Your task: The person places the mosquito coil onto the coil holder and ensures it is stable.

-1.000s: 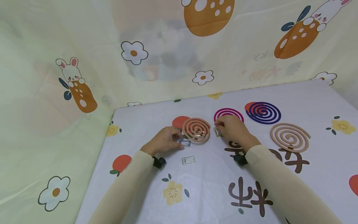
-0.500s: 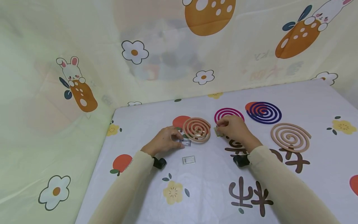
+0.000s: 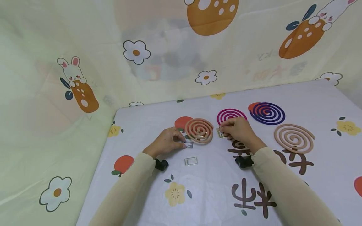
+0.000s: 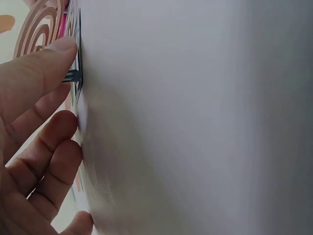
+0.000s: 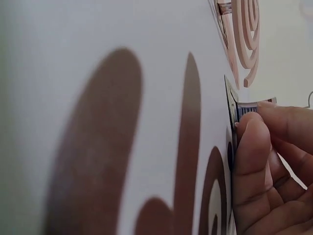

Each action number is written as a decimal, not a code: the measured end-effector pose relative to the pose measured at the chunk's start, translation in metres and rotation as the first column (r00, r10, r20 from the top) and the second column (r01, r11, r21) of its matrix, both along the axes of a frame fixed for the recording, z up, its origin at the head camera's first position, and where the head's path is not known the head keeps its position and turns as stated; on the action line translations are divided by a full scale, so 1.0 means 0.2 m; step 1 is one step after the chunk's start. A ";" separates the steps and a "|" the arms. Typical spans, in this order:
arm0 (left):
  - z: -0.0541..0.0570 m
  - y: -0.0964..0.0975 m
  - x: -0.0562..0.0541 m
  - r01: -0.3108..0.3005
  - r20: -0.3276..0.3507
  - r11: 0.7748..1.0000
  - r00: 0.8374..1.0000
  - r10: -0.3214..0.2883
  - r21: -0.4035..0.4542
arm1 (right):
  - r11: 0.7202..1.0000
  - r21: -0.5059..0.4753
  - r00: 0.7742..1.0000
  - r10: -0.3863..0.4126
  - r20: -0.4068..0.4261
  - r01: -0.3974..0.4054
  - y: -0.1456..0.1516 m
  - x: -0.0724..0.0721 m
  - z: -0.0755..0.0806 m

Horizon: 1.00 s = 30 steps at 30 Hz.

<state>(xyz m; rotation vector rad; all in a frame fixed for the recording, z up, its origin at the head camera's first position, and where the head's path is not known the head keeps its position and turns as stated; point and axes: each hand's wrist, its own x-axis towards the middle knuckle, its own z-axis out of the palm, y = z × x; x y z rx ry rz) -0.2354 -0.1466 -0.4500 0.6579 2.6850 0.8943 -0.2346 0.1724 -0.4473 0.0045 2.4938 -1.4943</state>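
In the head view my left hand (image 3: 167, 142) pinches a small metal mosquito coil stand (image 3: 189, 144) between thumb and index finger. The left wrist view shows that stand's upright tab (image 4: 71, 76) at the fingers, its thin plate along the tabletop. My right hand (image 3: 239, 130) pinches the raised tab (image 5: 247, 110) of a second stand (image 3: 220, 133), whose flat plate lies on the cloth. Between the hands lies a light brown mosquito coil (image 3: 199, 131), with part of a shiny stand showing through its rings. A third loose stand (image 3: 191, 161) lies nearer me.
Behind my right hand is a pink mosquito coil (image 3: 230, 114), partly covered by the fingers. A dark blue coil (image 3: 267, 113) and another light brown coil (image 3: 294, 138) lie to the right. Patterned cloth (image 3: 167, 78) hangs along the table's back and left.
My right hand has shifted slightly right and turned at the second stand, so more of its plate shows. The left hand stays almost still on its stand.
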 end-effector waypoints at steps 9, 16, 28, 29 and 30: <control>0.02 -0.01 0.02 -0.009 0.036 1.000 0.999 0.008 0.021 | 0.997 -0.009 0.995 0.072 0.063 -0.072 0.04 -0.02 0.02; 0.02 -0.02 0.04 -0.028 0.061 0.999 0.998 0.026 0.029 | 0.980 -0.012 0.977 0.198 0.085 -0.197 0.09 -0.04 0.03; 0.02 -0.03 0.07 -0.060 0.065 0.998 0.996 0.058 0.034 | 0.945 0.034 0.943 0.321 0.083 -0.325 0.11 -0.06 0.06; 0.02 -0.03 0.08 -0.068 0.067 0.997 0.996 0.065 0.033 | 0.944 0.035 0.943 0.324 0.077 -0.327 0.11 -0.06 0.06; 0.01 -0.03 0.09 -0.074 0.068 0.997 0.995 0.072 0.033 | 0.944 0.036 0.943 0.326 0.072 -0.329 0.11 -0.06 0.06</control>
